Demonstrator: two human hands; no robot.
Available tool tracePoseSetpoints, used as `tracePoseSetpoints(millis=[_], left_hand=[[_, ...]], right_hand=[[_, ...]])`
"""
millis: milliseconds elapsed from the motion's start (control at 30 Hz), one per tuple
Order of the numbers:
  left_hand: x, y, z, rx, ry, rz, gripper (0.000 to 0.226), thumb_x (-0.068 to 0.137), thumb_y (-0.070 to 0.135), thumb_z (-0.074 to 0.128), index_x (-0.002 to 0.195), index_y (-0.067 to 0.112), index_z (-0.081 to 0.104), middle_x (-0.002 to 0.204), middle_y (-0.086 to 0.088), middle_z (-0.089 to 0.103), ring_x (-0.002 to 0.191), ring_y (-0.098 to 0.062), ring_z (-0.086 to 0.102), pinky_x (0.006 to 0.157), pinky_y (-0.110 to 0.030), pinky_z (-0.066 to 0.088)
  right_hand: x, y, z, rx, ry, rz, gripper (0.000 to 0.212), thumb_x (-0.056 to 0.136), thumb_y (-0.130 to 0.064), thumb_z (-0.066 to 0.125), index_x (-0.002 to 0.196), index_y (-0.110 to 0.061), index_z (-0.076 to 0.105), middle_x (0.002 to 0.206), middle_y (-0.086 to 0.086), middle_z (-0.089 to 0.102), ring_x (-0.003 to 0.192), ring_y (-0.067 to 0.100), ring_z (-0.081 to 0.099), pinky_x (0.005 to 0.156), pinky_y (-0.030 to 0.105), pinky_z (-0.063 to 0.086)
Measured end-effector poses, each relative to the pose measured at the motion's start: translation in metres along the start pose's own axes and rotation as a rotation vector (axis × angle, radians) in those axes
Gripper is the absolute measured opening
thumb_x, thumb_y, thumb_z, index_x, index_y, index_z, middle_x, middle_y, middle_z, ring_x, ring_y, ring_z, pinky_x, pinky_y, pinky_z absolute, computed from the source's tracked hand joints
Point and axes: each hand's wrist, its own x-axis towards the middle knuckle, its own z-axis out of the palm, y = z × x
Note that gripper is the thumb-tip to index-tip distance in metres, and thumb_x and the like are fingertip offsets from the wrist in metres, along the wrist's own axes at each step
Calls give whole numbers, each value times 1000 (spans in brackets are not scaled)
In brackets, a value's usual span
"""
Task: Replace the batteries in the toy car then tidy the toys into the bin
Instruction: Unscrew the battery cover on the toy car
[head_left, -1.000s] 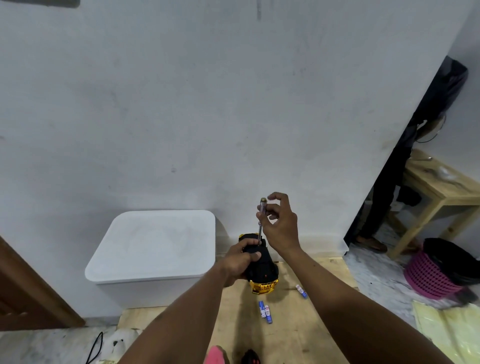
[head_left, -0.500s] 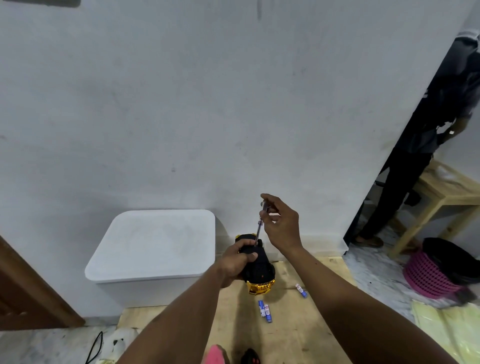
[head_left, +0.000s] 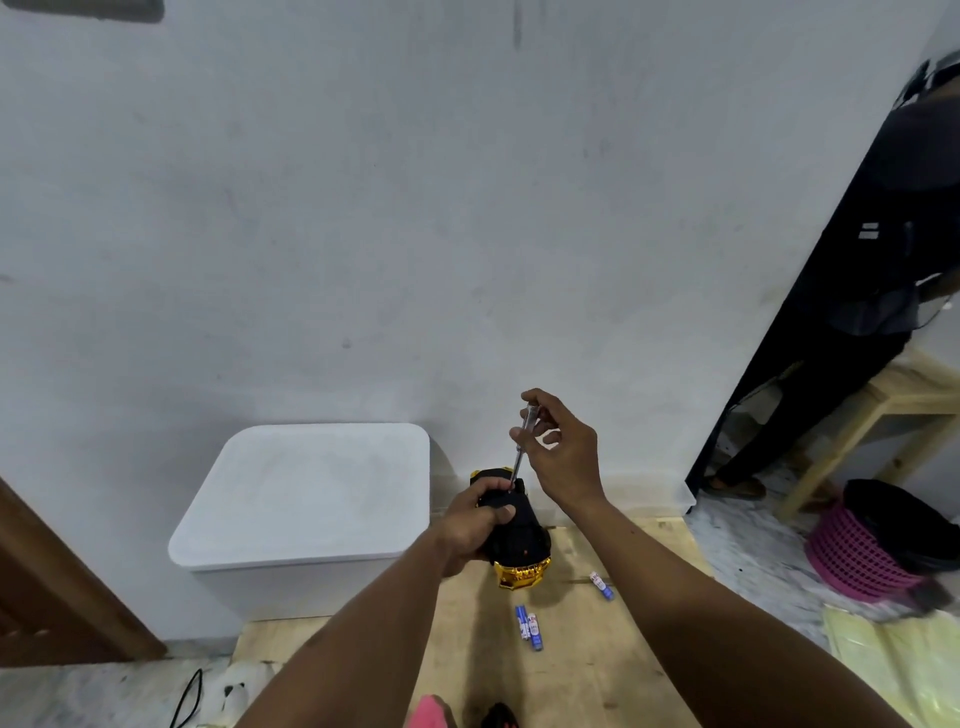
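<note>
**Screwdriver set to the upturned car**

The left hand (head_left: 475, 525) grips the toy car (head_left: 514, 540), underside up, above the wooden board's (head_left: 571, 675) far edge. The right hand (head_left: 563, 457) pinches a screwdriver (head_left: 521, 447), tip on the car. Batteries (head_left: 530, 627) lie mid-board; the lidded white bin (head_left: 306, 499) stands left.

The white lidded bin (head_left: 306, 499) stands just left of the toy car (head_left: 519, 535), closing that side, and the wall (head_left: 467, 234) rises right behind both. On the worktop (head_left: 597, 654) two batteries (head_left: 530, 627) lie together near the car's front and a third (head_left: 601, 585) lies to its right. Bare board shows between them; something pink (head_left: 428, 713) and something dark (head_left: 500, 718), hard to identify, sit at the near edge.
</note>
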Motion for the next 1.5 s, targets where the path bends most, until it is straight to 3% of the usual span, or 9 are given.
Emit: tracePoseSetpoints(millis=[100,267,467,600,800,1000,1200,1367,1500], left_hand=[[-1,0,0,-7,-3,-3,35,96,3,59,123,25,59,123,-12,62,106,-32,64,73,-42,61],[-2,2,1,-14,-1,0,34,95,3,59,122,24,61,124,-13,63,108,-34,65,68,-37,59],[-5,3,-3,-10,0,1,35,96,2,58,124,23,59,125,-13,61,108,-34,63,71,-38,59],[-6,4,-1,9,2,1,34,95,3,59,122,24,60,125,-13,61,107,-33,64,68,-37,59],[-7,5,5,23,1,13,33,95,4,60,121,24,59,123,-12,63,105,-31,65,66,-36,59],[-8,5,5,29,13,16,31,95,4,60,119,24,59,123,-12,62,99,-30,66,62,-34,58],[-9,5,6,20,4,14,32,96,5,59,122,23,58,124,-12,62,105,-32,65,64,-35,58],[-11,5,5,15,-1,4,34,96,3,59,123,23,60,125,-13,61,107,-33,64,74,-40,59],[-13,5,3,17,7,7,34,96,3,59,124,22,58,125,-13,60,107,-33,63,76,-42,60]], right_hand=[[3,0,1,12,19,-26,45,79,1,74,115,-26,66,101,-3,60,70,12,63,68,34,58],[1,2,1,29,11,-24,49,78,8,60,116,-23,65,107,-7,66,72,18,63,74,36,59],[3,-3,-1,25,37,-31,42,79,5,72,104,-28,64,104,2,58,72,7,64,65,18,54],[1,-4,0,69,18,14,41,86,5,60,108,-29,57,97,0,63,75,18,67,67,33,60],[-3,-10,1,58,2,8,44,79,-7,74,108,-35,56,92,-7,67,82,13,66,72,25,56],[0,-12,0,68,53,10,47,78,6,67,105,-31,61,95,-7,61,75,18,63,63,45,59],[-2,-14,-1,30,42,7,47,73,-4,78,105,-34,59,96,-11,64,79,13,61,71,29,55],[-1,-14,-3,45,30,4,51,76,8,65,106,-32,60,102,-7,65,76,17,65,68,43,60],[-1,-18,-3,48,60,-10,56,75,1,76,97,-47,57,106,-4,60,78,19,66,64,34,60]])
